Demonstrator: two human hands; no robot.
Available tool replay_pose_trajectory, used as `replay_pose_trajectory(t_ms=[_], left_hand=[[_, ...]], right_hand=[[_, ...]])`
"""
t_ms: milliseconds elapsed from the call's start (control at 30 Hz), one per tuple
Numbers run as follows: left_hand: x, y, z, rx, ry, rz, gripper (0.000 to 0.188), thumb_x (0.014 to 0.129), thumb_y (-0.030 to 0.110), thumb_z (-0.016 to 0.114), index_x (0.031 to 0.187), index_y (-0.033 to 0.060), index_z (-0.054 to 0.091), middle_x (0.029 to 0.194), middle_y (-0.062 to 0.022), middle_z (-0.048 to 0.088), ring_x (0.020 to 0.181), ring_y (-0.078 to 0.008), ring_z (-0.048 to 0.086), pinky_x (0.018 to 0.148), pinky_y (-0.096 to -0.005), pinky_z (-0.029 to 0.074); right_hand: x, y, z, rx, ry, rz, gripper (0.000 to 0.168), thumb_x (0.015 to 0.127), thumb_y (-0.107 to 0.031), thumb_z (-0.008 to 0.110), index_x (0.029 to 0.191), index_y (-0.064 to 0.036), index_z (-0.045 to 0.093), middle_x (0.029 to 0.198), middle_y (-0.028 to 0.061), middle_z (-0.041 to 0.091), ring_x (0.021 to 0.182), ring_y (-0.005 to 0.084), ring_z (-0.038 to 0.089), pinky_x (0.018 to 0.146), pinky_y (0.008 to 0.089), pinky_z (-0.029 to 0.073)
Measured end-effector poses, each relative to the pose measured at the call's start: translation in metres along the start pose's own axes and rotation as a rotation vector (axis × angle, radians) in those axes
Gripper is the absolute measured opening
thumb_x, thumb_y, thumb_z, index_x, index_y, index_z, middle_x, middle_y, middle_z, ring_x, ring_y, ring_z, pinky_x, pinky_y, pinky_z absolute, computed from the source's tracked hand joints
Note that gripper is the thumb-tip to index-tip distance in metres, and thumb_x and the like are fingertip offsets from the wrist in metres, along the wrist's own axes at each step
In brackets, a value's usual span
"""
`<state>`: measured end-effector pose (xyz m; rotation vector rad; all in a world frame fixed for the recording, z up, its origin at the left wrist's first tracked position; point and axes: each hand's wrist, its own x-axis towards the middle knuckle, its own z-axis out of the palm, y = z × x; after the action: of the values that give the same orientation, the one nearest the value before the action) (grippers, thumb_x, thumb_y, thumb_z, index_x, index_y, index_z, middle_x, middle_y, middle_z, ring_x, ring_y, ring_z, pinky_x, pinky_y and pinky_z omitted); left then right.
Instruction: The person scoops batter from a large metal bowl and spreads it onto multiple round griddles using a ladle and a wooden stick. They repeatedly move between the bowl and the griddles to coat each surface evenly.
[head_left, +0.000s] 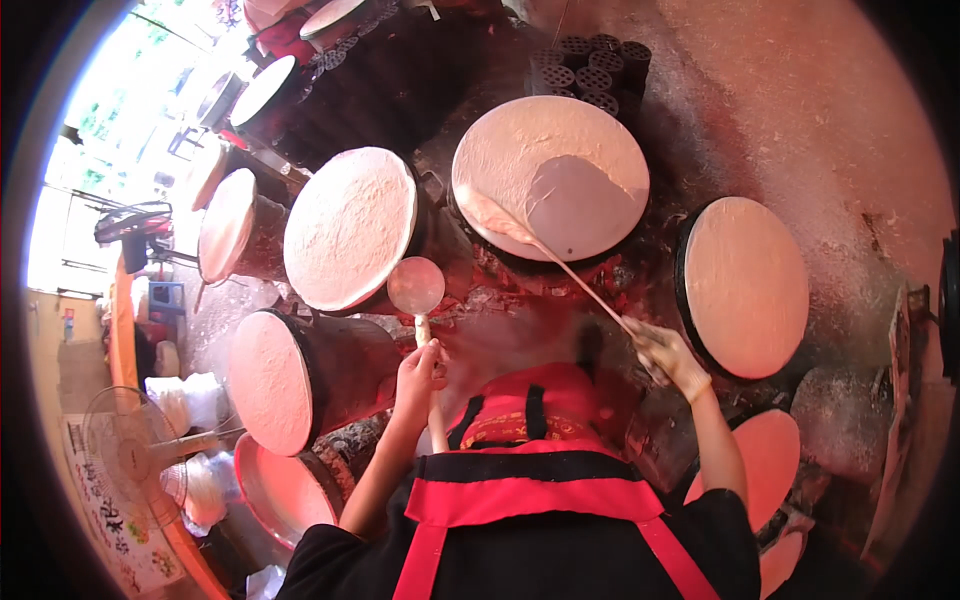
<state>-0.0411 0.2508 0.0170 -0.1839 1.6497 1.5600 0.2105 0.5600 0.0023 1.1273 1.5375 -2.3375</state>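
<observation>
My left hand (420, 375) is closed around the handle of a round-headed ladle (416, 286), held up near the rim of a batter-coated round griddle (352, 225). In my right hand (670, 358) is a long thin stick (585, 283). Its far end reaches over the front left of the middle griddle (585, 210), where a pale elongated mass of batter or dough (491, 214) covers the tip. Pale batter (517, 142) coats the back and left of that griddle, while a smooth greyish patch shows at its front right.
Another coated griddle (746, 289) stands right of my right hand. On the left, one on a drum-shaped stove (270, 382) is near my left forearm. Perforated coal briquettes (592, 71) are stacked behind the middle griddle. A basin (285, 487) and a fan (131, 457) are at lower left.
</observation>
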Motion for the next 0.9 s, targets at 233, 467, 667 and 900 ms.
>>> replay_pose_trajectory(t_ms=[233,467,667,900], left_hand=[[-0.023,-0.034,-0.101,-0.036,0.06,-0.041,0.031,0.097,0.03,0.05,0.076,0.0084,0.052,0.064,0.0037,0.043,0.052,-0.0033,0.037,0.044,-0.0171,0.028],[-0.082,-0.061,-0.167,-0.134,0.176,0.012,0.036,0.099,0.034,0.046,0.074,0.0077,0.051,0.061,0.0046,0.037,0.05,-0.0029,0.032,0.043,-0.0166,0.025],[-0.093,-0.079,-0.18,-0.131,0.213,0.017,0.033,0.098,0.032,0.05,0.075,0.0073,0.052,0.062,0.0052,0.038,0.05,-0.0019,0.032,0.042,-0.0164,0.025],[-0.084,-0.074,-0.15,-0.167,0.074,0.03,0.031,0.097,0.03,0.052,0.077,0.0062,0.054,0.062,0.0062,0.037,0.052,-0.0011,0.032,0.044,-0.0161,0.025]], right_hand=[[0.058,0.051,0.161,0.627,0.133,-0.316,0.038,0.098,-0.034,0.047,0.132,-0.017,0.049,0.053,-0.0059,0.032,0.037,0.0062,0.029,0.034,0.0233,0.026],[0.289,-0.018,0.326,0.551,0.373,-0.418,0.019,0.1,-0.028,0.04,0.096,-0.01,0.046,0.059,-0.0011,0.047,0.038,0.0085,0.039,0.033,0.0247,0.032],[0.238,0.035,0.335,0.693,0.417,-0.32,0.019,0.099,-0.036,0.043,0.112,-0.023,0.041,0.065,-0.0014,0.047,0.037,0.0101,0.038,0.03,0.0267,0.031],[0.134,0.068,0.226,0.633,0.347,-0.322,0.016,0.095,-0.036,0.053,0.102,-0.025,0.044,0.066,-0.0008,0.048,0.041,0.0106,0.039,0.033,0.025,0.03]])
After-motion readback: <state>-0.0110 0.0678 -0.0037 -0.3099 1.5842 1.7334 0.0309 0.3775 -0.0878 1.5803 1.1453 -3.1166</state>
